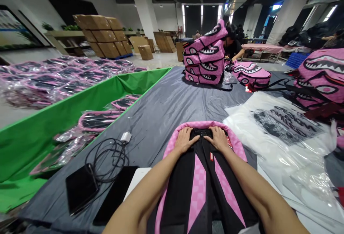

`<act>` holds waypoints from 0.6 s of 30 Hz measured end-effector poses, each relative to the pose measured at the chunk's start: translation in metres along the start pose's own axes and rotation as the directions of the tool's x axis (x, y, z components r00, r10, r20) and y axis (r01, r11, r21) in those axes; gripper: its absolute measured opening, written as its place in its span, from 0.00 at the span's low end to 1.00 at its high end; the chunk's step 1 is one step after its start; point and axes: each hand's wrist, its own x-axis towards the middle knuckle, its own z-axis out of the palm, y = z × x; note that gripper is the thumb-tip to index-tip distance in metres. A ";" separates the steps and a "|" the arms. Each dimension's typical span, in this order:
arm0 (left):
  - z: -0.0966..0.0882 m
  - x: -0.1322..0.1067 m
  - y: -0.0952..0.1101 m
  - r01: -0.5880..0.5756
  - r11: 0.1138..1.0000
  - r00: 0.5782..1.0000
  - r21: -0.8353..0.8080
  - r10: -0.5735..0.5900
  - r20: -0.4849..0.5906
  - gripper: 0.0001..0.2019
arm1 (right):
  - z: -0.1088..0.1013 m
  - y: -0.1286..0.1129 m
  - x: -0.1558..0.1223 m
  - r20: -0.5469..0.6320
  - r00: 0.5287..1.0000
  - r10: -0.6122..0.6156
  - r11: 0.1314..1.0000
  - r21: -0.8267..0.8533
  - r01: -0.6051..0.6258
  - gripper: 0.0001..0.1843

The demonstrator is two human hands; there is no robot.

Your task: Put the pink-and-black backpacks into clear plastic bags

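Observation:
A pink and black backpack (199, 187) lies in front of me with its back panel and shoulder straps facing up. My left hand (185, 140) grips its upper end left of the small top handle (202, 132), thumb pointing inward. Opposite it, my right hand (218, 139) holds the same end on the other side of the handle. The fingers of both hands bend over the black panel near the pink rim, and their tips are partly hidden. A small red label (211, 156) shows on the right strap.
To the right lie printed clear plastic bags (287, 126) and pink shark-mouth backpacks (322, 76). More backpacks (205, 62) are stacked ahead, near another person (233, 47). At left are a phone (82, 187), a cable (110, 158), and a green-sided bin (80, 112) holding wrapped backpacks.

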 end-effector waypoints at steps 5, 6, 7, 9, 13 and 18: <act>-0.003 -0.035 0.059 0.123 0.992 0.964 0.002 -0.120 0.237 0.42 | 0.004 -0.004 -0.001 -0.038 0.999 0.013 1.000 -0.013 -0.013 0.21; -0.002 -0.044 0.071 0.119 0.993 0.947 0.015 -0.118 0.297 0.43 | 0.003 -0.004 0.000 -0.035 0.999 0.007 1.000 -0.016 -0.007 0.21; -0.003 -0.051 0.081 0.107 0.994 0.931 0.029 -0.111 0.347 0.44 | 0.001 -0.005 0.001 -0.028 1.000 -0.004 1.000 -0.022 0.004 0.21; -0.006 -0.057 0.091 0.069 0.996 0.921 0.051 -0.083 0.381 0.43 | -0.007 -0.003 0.003 0.007 0.999 -0.051 0.998 -0.034 0.052 0.20; -0.014 -0.052 0.087 0.048 0.998 0.925 0.050 -0.064 0.374 0.41 | -0.040 0.011 0.014 0.113 0.976 -0.188 0.979 -0.057 0.196 0.17; -0.006 -0.056 0.078 0.033 0.999 0.962 -0.006 -0.030 0.271 0.40 | -0.070 0.043 0.045 0.183 0.979 -0.096 0.984 -0.133 0.121 0.27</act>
